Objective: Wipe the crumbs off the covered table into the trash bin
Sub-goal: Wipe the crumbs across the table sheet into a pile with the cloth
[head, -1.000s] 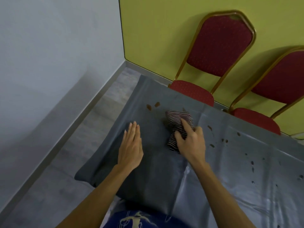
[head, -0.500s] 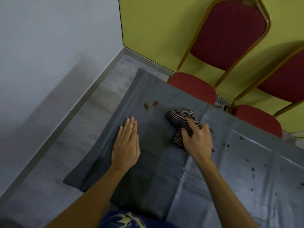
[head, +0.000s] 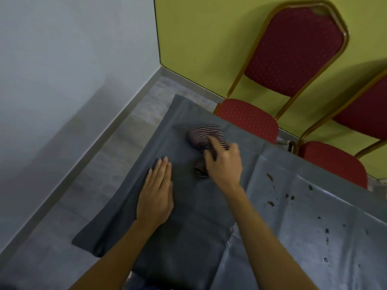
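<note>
A grey cover (head: 188,227) lies over the table. My right hand (head: 225,164) presses a crumpled striped cloth (head: 204,139) onto the cover near its far left corner. My left hand (head: 156,195) rests flat on the cover, fingers together, to the left of the cloth and close to the table's left edge. Several dark crumbs (head: 271,204) are scattered over the shinier right part of the cover. No trash bin is in view.
Two red padded chairs with gold frames stand against the yellow wall behind the table, one (head: 272,80) at the middle, the other (head: 345,160) at the right. Grey floor (head: 83,195) and a white wall lie left of the table.
My right hand has pushed the cloth toward the far left, over the spot where two brown crumbs lay; those crumbs no longer show. My left hand has stayed flat on the cover.
</note>
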`<action>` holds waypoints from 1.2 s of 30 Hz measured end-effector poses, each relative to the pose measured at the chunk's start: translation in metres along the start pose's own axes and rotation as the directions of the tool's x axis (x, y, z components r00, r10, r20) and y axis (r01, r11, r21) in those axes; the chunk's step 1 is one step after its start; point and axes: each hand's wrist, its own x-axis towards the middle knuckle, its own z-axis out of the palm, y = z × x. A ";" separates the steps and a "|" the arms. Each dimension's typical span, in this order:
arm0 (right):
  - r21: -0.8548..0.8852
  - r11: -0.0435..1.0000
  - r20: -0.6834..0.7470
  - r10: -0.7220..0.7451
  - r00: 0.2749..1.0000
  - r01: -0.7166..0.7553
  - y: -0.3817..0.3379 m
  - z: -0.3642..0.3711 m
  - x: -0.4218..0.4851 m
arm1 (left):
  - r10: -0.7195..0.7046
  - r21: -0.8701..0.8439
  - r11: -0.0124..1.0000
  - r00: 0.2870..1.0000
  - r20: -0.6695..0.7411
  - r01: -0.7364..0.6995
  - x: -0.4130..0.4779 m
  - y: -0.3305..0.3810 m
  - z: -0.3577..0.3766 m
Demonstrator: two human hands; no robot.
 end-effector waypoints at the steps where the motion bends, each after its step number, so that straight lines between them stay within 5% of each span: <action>1: 0.014 0.995 -0.008 0.097 0.995 -0.097 0.016 -0.008 0.002 | -0.004 -0.006 1.000 1.000 0.010 0.004 -0.001 0.003 0.000; 4: 0.105 0.953 -0.031 0.289 0.957 -0.284 0.018 -0.017 0.008 | -0.046 -0.003 0.999 0.999 0.023 0.046 0.002 0.012 -0.004; 8: 0.159 0.983 -0.063 0.106 0.992 -0.095 -0.049 0.009 0.026 | -0.017 -0.009 1.000 0.999 0.041 0.018 0.039 0.012 -0.008; 15: 0.053 0.994 0.127 -0.105 0.986 0.099 -0.069 0.030 0.055 | 0.048 0.010 0.999 0.997 0.062 -0.049 0.046 -0.012 -0.001; 18: 0.035 0.997 0.066 0.065 0.996 -0.068 -0.030 0.017 0.074 | 0.066 0.008 0.998 0.996 0.051 -0.067 0.051 -0.007 -0.002; 22: 0.185 0.887 -0.013 0.433 0.901 -0.423 -0.018 0.006 0.083 | 0.028 -0.014 1.000 0.998 0.052 -0.027 0.050 -0.004 -0.003; 26: 0.174 0.982 -0.008 0.076 0.997 -0.073 -0.076 0.028 0.053 | 0.011 0.016 1.000 0.998 0.055 -0.012 0.050 -0.022 -0.008; 29: 0.117 0.990 0.096 -0.090 0.991 0.078 -0.080 0.033 0.035 | 0.021 0.017 1.000 0.998 0.068 -0.022 0.048 -0.026 -0.005; 33: 0.112 0.993 0.043 0.030 0.999 -0.035 -0.016 0.008 0.040 | 0.072 0.018 0.997 0.996 0.061 -0.073 0.048 -0.017 -0.002; 36: 0.144 0.957 -0.052 0.262 0.964 -0.252 0.041 -0.012 0.039 | 0.076 0.040 0.996 0.992 0.096 -0.080 0.048 -0.014 -0.007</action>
